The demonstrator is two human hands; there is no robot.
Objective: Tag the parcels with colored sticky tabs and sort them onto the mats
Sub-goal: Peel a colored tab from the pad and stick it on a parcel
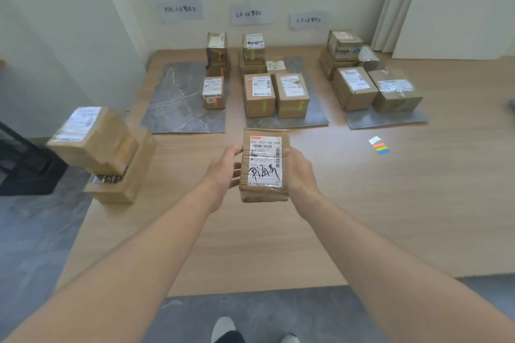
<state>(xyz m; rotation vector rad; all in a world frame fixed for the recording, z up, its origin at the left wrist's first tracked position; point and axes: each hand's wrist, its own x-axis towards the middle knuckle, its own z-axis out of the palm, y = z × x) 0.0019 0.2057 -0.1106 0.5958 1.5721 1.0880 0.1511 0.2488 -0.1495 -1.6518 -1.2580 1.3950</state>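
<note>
At the bottom edge a shoe (223,327) stood on the grey floor (41,245), just short of the wooden table (278,245). Both bare arms reached out over the table. The left hand (223,172) and right hand (299,172) gripped 1 brown parcel (264,164) between them, fingers curled round its long sides, its white label facing up with black handwriting across it. To the right, well apart, a small pad of sticky tabs (379,145) lay on the table. At the table's left edge sat a tilted stack of parcels (103,153). Farther back lay 3 grey mats side by side: the left mat (178,103) carried a few parcels along its right side, the middle mat (317,115) and right mat (390,120) carried more. Handwritten paper signs (249,14) hung on the wall behind.
</note>
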